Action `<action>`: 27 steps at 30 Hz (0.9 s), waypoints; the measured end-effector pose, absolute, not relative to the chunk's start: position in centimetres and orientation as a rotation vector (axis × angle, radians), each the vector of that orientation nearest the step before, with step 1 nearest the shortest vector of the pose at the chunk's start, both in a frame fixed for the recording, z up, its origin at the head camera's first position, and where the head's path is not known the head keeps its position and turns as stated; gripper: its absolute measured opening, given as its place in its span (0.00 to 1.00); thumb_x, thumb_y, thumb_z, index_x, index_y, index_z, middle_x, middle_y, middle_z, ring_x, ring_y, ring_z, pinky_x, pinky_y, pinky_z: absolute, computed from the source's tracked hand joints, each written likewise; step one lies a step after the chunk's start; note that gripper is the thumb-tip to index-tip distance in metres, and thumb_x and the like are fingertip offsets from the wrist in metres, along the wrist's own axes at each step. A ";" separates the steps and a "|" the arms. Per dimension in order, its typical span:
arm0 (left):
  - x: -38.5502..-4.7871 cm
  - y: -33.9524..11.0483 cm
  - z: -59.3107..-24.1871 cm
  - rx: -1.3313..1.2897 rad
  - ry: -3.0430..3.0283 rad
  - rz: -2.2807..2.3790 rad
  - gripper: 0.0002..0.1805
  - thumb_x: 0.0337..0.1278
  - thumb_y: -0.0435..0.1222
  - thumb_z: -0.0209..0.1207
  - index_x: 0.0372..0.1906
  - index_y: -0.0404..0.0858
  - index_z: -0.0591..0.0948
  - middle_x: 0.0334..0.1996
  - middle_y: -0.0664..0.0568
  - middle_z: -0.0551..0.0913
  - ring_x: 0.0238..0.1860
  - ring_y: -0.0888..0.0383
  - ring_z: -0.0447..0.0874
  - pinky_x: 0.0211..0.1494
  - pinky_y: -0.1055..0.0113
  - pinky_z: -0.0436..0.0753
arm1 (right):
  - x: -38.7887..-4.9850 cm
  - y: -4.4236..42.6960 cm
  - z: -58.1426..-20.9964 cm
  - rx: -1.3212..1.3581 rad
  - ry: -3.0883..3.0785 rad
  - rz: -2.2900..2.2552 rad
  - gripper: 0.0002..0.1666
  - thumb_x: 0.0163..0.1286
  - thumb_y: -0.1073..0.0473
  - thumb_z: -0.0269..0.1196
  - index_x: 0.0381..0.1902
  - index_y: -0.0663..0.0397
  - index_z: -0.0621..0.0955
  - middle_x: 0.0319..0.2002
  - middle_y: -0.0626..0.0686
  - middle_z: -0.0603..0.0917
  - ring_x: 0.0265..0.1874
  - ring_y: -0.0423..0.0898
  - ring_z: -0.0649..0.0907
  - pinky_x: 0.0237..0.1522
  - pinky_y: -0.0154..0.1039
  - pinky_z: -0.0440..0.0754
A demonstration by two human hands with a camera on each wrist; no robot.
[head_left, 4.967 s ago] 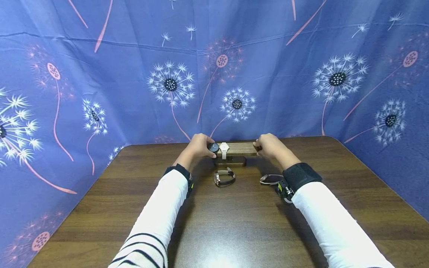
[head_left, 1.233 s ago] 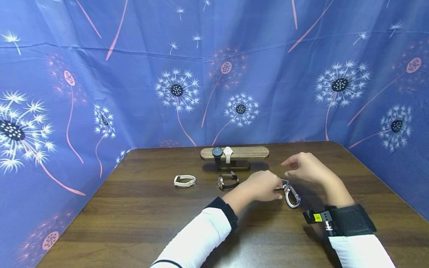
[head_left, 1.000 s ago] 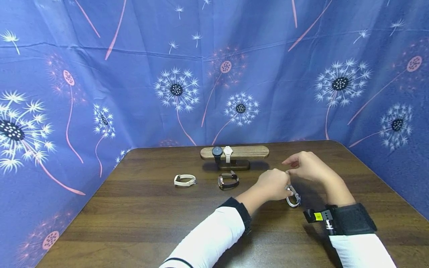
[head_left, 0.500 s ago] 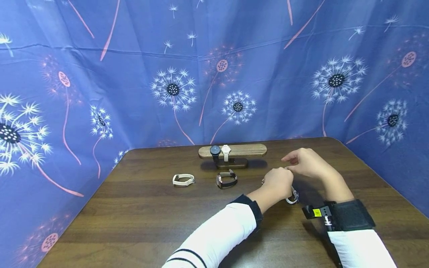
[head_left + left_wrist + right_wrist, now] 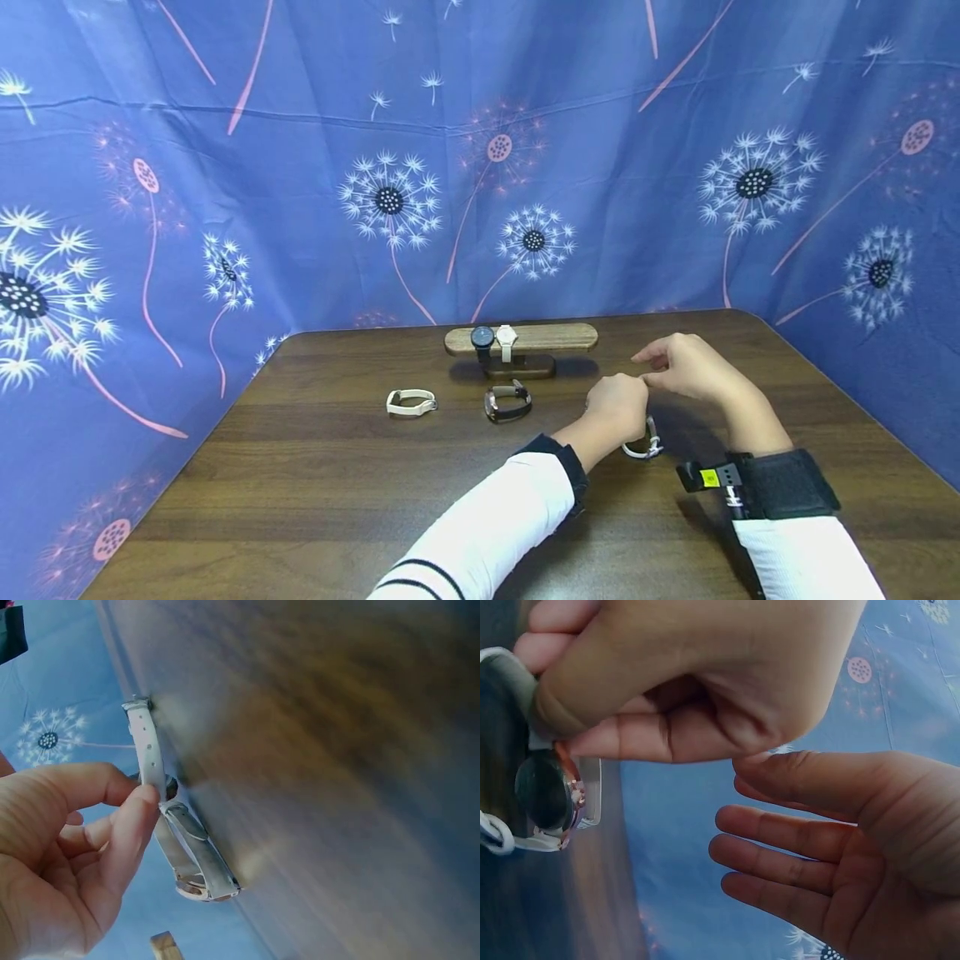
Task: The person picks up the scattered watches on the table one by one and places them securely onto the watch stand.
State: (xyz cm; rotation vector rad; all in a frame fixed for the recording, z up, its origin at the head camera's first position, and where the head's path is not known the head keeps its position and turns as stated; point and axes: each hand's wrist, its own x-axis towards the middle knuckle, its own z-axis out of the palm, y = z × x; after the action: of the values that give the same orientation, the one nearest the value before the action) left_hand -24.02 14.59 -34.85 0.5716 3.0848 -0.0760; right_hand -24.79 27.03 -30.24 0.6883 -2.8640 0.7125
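My left hand (image 5: 617,408) pinches a pale watch strap between thumb and fingers; the strap's lower part (image 5: 642,454) shows under the hand. In the left wrist view the left hand (image 5: 71,851) grips a white strap (image 5: 145,739) with holes, and a paler grey-strapped watch (image 5: 206,851) lies beside it. The right wrist view shows a rose-gold watch case (image 5: 551,791) below the left hand (image 5: 682,682). My right hand (image 5: 693,367) is just right of the left, fingers loosely bent and holding nothing; whether the hands touch, I cannot tell.
A wooden watch stand (image 5: 558,337) at the table's back bears a dark watch (image 5: 482,337) and a white watch (image 5: 506,337) on its left half. A black-strapped watch (image 5: 512,412) and a white band (image 5: 411,402) lie in front. A patterned blue cloth (image 5: 300,208) hangs behind.
Both hands have left the stand. The left hand has come right and taken a strap, which has shifted slightly left since half a second ago. The right hand has hardly moved over the last second.
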 end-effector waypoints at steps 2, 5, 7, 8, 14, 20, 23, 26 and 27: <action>-24.2 14.3 -34.7 0.572 3.097 -0.084 0.23 0.50 0.47 0.70 0.55 0.61 0.81 0.31 0.64 0.84 0.26 0.63 0.82 0.21 0.65 0.81 | -24.9 26.9 -30.2 0.693 -2.848 0.708 0.16 0.57 0.64 0.70 0.42 0.67 0.85 0.35 0.60 0.87 0.35 0.55 0.86 0.35 0.51 0.83; -24.3 13.7 -34.5 0.577 3.122 -0.068 0.19 0.49 0.47 0.71 0.50 0.61 0.84 0.31 0.64 0.84 0.28 0.64 0.83 0.22 0.66 0.82 | -25.0 26.8 -30.1 0.702 -2.827 0.697 0.16 0.56 0.63 0.71 0.42 0.66 0.86 0.33 0.59 0.87 0.34 0.54 0.86 0.35 0.51 0.83; -24.4 13.1 -34.3 0.591 3.152 -0.044 0.13 0.48 0.46 0.72 0.42 0.57 0.86 0.29 0.64 0.84 0.28 0.64 0.83 0.23 0.67 0.82 | -25.0 26.7 -30.0 0.696 -2.819 0.708 0.16 0.56 0.63 0.71 0.42 0.65 0.86 0.34 0.59 0.87 0.35 0.55 0.86 0.36 0.51 0.84; -24.4 12.7 -34.2 0.597 3.173 -0.024 0.09 0.46 0.46 0.72 0.36 0.55 0.86 0.29 0.63 0.84 0.29 0.64 0.83 0.24 0.68 0.82 | -24.9 26.6 -30.0 0.693 -2.819 0.713 0.16 0.56 0.62 0.71 0.42 0.65 0.86 0.34 0.60 0.87 0.35 0.55 0.86 0.37 0.52 0.84; -24.4 10.1 -33.0 0.693 3.294 0.087 0.12 0.45 0.46 0.72 0.18 0.50 0.80 0.16 0.63 0.77 0.22 0.64 0.80 0.21 0.71 0.78 | -24.6 26.1 -29.6 0.711 -2.784 0.712 0.14 0.59 0.62 0.70 0.41 0.66 0.86 0.35 0.60 0.88 0.35 0.54 0.87 0.37 0.51 0.84; -24.7 6.4 -31.4 0.751 3.370 0.328 0.20 0.44 0.42 0.69 0.07 0.51 0.73 0.09 0.66 0.70 0.15 0.65 0.71 0.18 0.72 0.71 | -23.8 25.0 -29.0 0.773 -2.655 0.717 0.09 0.61 0.62 0.69 0.38 0.62 0.87 0.33 0.53 0.88 0.33 0.48 0.86 0.37 0.48 0.83; -24.7 4.2 -30.7 0.765 3.416 0.443 0.23 0.42 0.38 0.67 0.05 0.51 0.68 0.07 0.66 0.65 0.14 0.66 0.65 0.16 0.73 0.65 | -23.2 24.1 -28.6 0.804 -2.591 0.751 0.08 0.62 0.62 0.69 0.39 0.60 0.87 0.33 0.51 0.88 0.33 0.45 0.85 0.36 0.46 0.83; -24.4 2.3 -29.9 0.773 3.495 0.528 0.23 0.39 0.35 0.64 0.05 0.50 0.64 0.06 0.65 0.59 0.13 0.66 0.58 0.15 0.73 0.58 | -22.8 23.1 -28.3 0.824 -2.535 0.782 0.07 0.62 0.64 0.69 0.38 0.59 0.87 0.32 0.49 0.88 0.31 0.42 0.84 0.34 0.43 0.83; -24.3 1.8 -29.7 0.770 3.519 0.556 0.22 0.37 0.33 0.63 0.05 0.49 0.63 0.07 0.65 0.57 0.14 0.65 0.56 0.16 0.73 0.56 | -22.8 22.7 -28.2 0.830 -2.518 0.796 0.07 0.61 0.65 0.69 0.38 0.59 0.87 0.31 0.48 0.87 0.30 0.41 0.84 0.34 0.42 0.83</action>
State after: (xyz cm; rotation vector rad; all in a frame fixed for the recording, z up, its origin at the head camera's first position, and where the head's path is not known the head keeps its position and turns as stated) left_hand -24.32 1.78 -29.74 0.7699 3.5186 0.5561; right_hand -22.78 22.74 -28.16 0.8302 -2.5185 0.7956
